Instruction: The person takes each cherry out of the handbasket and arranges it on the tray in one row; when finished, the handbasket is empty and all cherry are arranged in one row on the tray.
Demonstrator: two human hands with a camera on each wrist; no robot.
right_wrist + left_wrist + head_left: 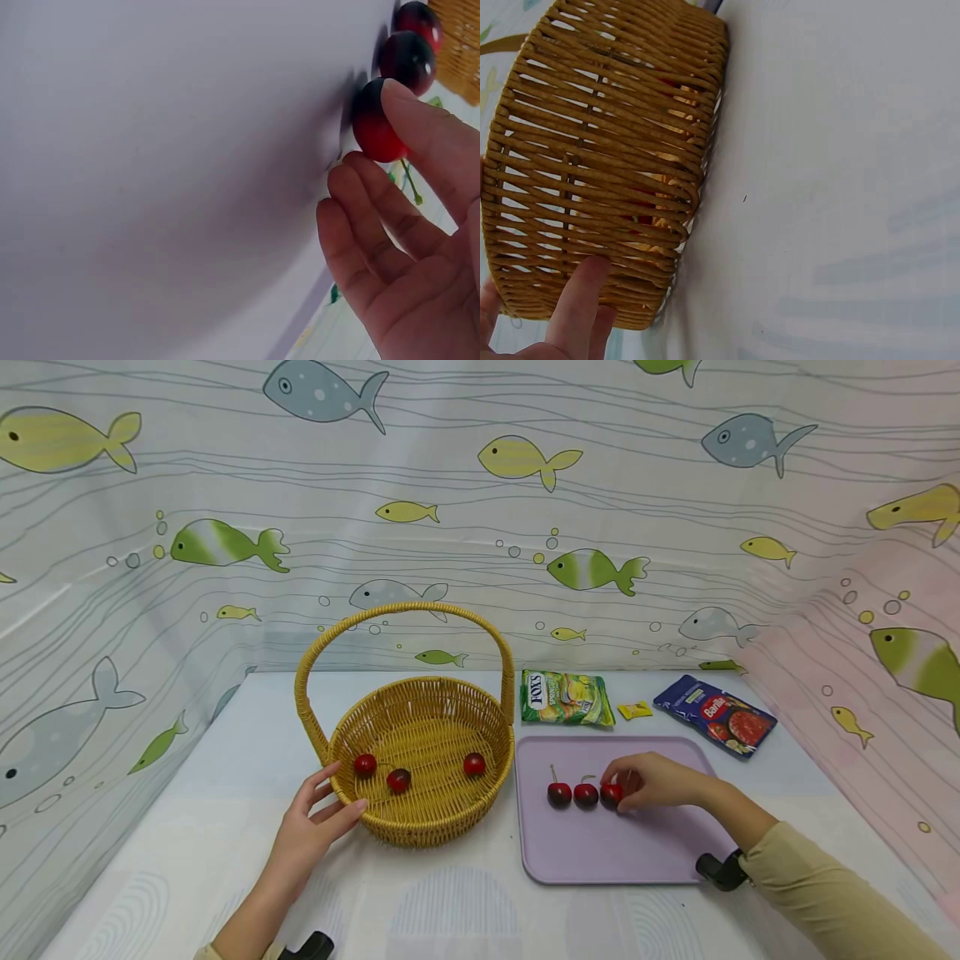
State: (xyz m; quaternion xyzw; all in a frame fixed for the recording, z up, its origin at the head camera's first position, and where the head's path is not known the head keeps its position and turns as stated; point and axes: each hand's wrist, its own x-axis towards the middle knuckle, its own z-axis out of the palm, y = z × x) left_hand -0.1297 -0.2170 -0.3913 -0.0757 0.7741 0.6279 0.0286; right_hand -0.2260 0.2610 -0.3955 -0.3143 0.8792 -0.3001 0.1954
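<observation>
In the head view my left hand (311, 827) touches the near left side of a round woven basket (420, 831) with a tall handle. The left wrist view shows its fairly straight fingers (581, 304) against the basket's outer wall. Three dark red cherries lie inside, one of them a cherry (474, 764) at the right. Over the lilac tray (600, 860), my right hand (660, 781) pinches the rightmost cherry (375, 124) of a row of three, thumb on its near side. Beside it stand the middle cherry (586, 795) and the left cherry (559, 794), stems upward.
Behind the tray lie a green Fox's candy bag (567, 697), a small yellow wrapped sweet (635, 709) and a blue Barilla pouch (716, 714). A fish-patterned cloth (465, 560) rises at the back and sides. The basket's handle (408, 607) arches high above it.
</observation>
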